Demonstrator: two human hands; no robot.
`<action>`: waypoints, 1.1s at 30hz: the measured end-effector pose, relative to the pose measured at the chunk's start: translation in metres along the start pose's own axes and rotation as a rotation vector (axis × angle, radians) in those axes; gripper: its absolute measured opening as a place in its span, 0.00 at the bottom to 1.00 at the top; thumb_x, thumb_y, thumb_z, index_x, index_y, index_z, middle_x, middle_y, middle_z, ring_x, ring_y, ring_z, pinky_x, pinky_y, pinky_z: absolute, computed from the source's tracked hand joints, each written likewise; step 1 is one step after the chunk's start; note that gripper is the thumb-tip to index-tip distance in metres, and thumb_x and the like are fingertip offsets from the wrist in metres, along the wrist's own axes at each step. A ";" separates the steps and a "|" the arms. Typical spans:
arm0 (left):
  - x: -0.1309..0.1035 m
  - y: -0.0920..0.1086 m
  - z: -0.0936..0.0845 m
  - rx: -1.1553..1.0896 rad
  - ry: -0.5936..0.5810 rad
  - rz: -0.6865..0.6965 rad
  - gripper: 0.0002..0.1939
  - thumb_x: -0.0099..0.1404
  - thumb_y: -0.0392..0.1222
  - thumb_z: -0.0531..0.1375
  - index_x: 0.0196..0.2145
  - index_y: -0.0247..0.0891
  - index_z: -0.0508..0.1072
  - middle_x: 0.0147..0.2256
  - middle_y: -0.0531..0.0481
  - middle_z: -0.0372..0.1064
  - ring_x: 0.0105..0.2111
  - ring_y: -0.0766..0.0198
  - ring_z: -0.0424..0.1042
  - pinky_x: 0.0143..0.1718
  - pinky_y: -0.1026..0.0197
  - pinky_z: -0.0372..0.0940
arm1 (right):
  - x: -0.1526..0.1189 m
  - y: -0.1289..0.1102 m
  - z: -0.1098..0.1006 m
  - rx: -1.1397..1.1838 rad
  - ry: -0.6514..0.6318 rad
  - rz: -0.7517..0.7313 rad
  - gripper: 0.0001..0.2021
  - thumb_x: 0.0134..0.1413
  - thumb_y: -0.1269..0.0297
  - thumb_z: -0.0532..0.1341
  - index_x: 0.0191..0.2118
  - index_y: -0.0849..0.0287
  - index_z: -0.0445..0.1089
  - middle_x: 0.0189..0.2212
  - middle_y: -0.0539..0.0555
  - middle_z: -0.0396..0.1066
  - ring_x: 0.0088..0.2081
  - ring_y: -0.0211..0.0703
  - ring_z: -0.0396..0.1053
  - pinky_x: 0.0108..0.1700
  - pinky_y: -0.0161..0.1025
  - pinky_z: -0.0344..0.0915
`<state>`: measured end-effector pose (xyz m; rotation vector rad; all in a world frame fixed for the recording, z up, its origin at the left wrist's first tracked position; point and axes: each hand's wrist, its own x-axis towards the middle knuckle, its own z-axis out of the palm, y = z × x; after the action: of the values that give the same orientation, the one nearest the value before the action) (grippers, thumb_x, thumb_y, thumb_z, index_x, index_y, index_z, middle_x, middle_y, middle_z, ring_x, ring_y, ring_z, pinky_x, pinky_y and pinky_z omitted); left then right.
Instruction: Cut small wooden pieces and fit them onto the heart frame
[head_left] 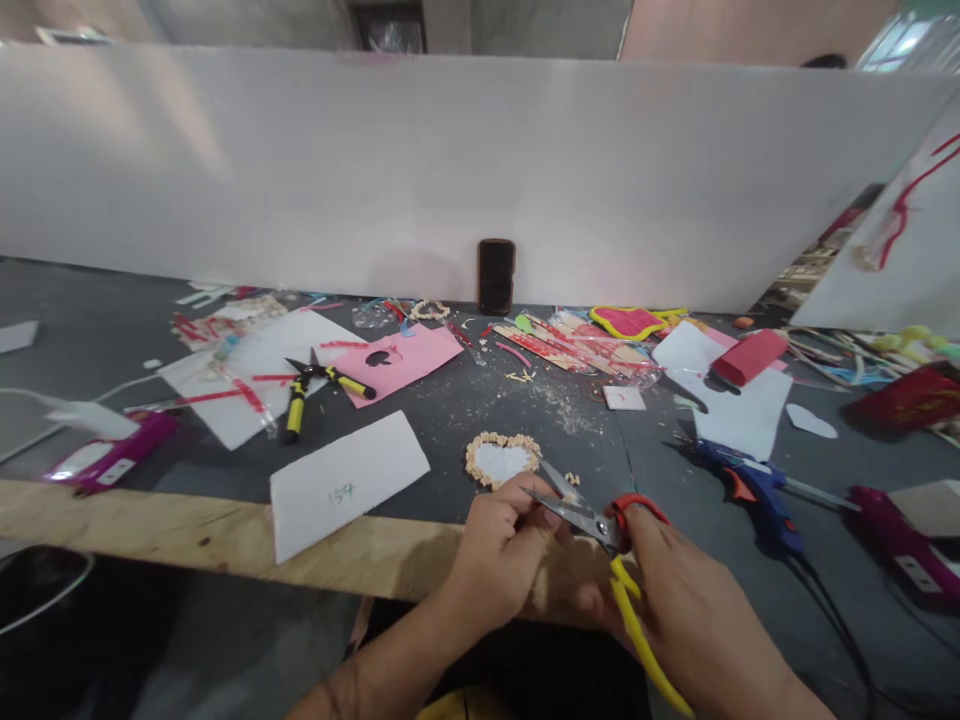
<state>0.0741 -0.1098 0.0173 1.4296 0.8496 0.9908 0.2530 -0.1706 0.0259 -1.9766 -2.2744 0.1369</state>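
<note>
My right hand (690, 590) is closed on a pair of scissors (600, 525) with one red and one yellow handle. Its blades are spread and point left, toward my left hand (495, 550). The fingers of that hand are pinched together beside the blades; whatever they hold is too small to make out. Just beyond lies a white paper heart (501, 462), edged with small tan pieces. A few similar loose pieces (572, 479) rest to its right, close to the scissors' tips.
A blue glue gun (761, 490) with a cord lies at right. Yellow-handled pliers (300, 385), pink paper (405, 360) and a white card (349, 490) are at left. Skewer-like sticks (551, 345) lie farther back. A phone (496, 277) leans against the white board (337, 180).
</note>
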 end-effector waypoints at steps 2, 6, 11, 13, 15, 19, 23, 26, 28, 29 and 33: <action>0.001 0.002 -0.002 -0.109 -0.048 -0.086 0.07 0.59 0.39 0.57 0.24 0.35 0.69 0.22 0.51 0.69 0.25 0.66 0.69 0.29 0.66 0.60 | 0.000 0.000 -0.001 0.014 0.029 -0.025 0.19 0.46 0.51 0.60 0.39 0.58 0.58 0.33 0.59 0.70 0.36 0.51 0.72 0.32 0.42 0.67; 0.003 -0.002 -0.008 -0.337 -0.180 -0.308 0.08 0.54 0.42 0.63 0.26 0.34 0.69 0.19 0.52 0.69 0.18 0.71 0.63 0.23 0.68 0.54 | -0.001 -0.002 -0.003 0.030 0.048 -0.080 0.20 0.44 0.49 0.61 0.38 0.58 0.59 0.34 0.60 0.69 0.36 0.52 0.71 0.33 0.44 0.69; 0.004 -0.012 -0.022 -0.599 -0.458 -0.539 0.20 0.46 0.49 0.70 0.29 0.33 0.69 0.18 0.50 0.70 0.12 0.75 0.54 0.18 0.69 0.45 | -0.004 -0.007 0.001 0.069 0.053 -0.118 0.20 0.45 0.48 0.62 0.36 0.58 0.58 0.31 0.57 0.68 0.31 0.48 0.71 0.32 0.42 0.67; 0.005 -0.013 -0.026 -0.647 -0.525 -0.559 0.22 0.44 0.50 0.71 0.30 0.31 0.70 0.18 0.49 0.70 0.12 0.76 0.51 0.17 0.69 0.43 | -0.005 -0.008 0.005 0.062 0.047 -0.092 0.14 0.49 0.57 0.60 0.36 0.58 0.57 0.29 0.56 0.69 0.29 0.46 0.71 0.30 0.40 0.66; 0.005 -0.013 -0.028 -0.658 -0.541 -0.555 0.22 0.44 0.50 0.72 0.29 0.30 0.71 0.19 0.48 0.71 0.11 0.78 0.48 0.16 0.69 0.41 | -0.006 -0.006 0.009 0.033 0.050 -0.083 0.08 0.48 0.68 0.55 0.37 0.58 0.57 0.27 0.54 0.69 0.27 0.45 0.70 0.28 0.39 0.64; 0.006 -0.009 -0.023 -0.640 -0.514 -0.562 0.20 0.47 0.49 0.70 0.28 0.32 0.69 0.18 0.50 0.70 0.11 0.78 0.45 0.14 0.69 0.38 | -0.002 -0.001 0.013 -0.036 0.064 -0.099 0.13 0.41 0.76 0.51 0.37 0.58 0.57 0.23 0.53 0.70 0.24 0.46 0.70 0.24 0.38 0.58; 0.004 -0.008 -0.010 -0.320 -0.223 -0.364 0.11 0.59 0.47 0.61 0.29 0.35 0.69 0.22 0.51 0.71 0.13 0.75 0.54 0.16 0.70 0.49 | 0.006 0.003 0.013 -0.062 -0.030 -0.003 0.14 0.44 0.77 0.48 0.39 0.59 0.58 0.22 0.53 0.71 0.24 0.48 0.71 0.25 0.38 0.56; 0.001 -0.008 -0.003 0.021 -0.048 -0.077 0.10 0.63 0.41 0.56 0.28 0.35 0.72 0.28 0.48 0.73 0.29 0.65 0.70 0.31 0.66 0.61 | 0.009 0.002 0.011 -0.032 -0.116 0.049 0.13 0.47 0.76 0.49 0.40 0.58 0.57 0.24 0.52 0.72 0.25 0.48 0.72 0.25 0.38 0.56; 0.000 -0.007 -0.002 0.119 -0.013 0.001 0.12 0.64 0.40 0.54 0.27 0.36 0.74 0.28 0.48 0.73 0.33 0.62 0.72 0.36 0.64 0.61 | 0.008 0.001 0.010 -0.033 -0.119 0.052 0.10 0.49 0.72 0.50 0.40 0.58 0.57 0.25 0.53 0.72 0.26 0.48 0.71 0.25 0.39 0.57; 0.000 -0.006 -0.002 0.121 -0.006 0.012 0.13 0.65 0.39 0.53 0.26 0.36 0.74 0.28 0.49 0.73 0.32 0.62 0.71 0.36 0.64 0.61 | 0.007 0.000 0.009 -0.033 -0.104 0.045 0.08 0.51 0.70 0.51 0.39 0.58 0.57 0.26 0.54 0.72 0.26 0.48 0.71 0.26 0.39 0.59; 0.002 -0.004 -0.003 -0.095 -0.054 -0.086 0.12 0.61 0.39 0.56 0.22 0.35 0.72 0.24 0.49 0.71 0.26 0.67 0.67 0.29 0.67 0.59 | 0.005 -0.001 0.004 -0.013 0.007 -0.024 0.15 0.49 0.56 0.58 0.39 0.58 0.56 0.30 0.58 0.70 0.32 0.50 0.71 0.30 0.41 0.65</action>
<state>0.0726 -0.1067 0.0133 1.3220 0.8077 0.9121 0.2504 -0.1657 0.0223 -1.9522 -2.2993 0.1128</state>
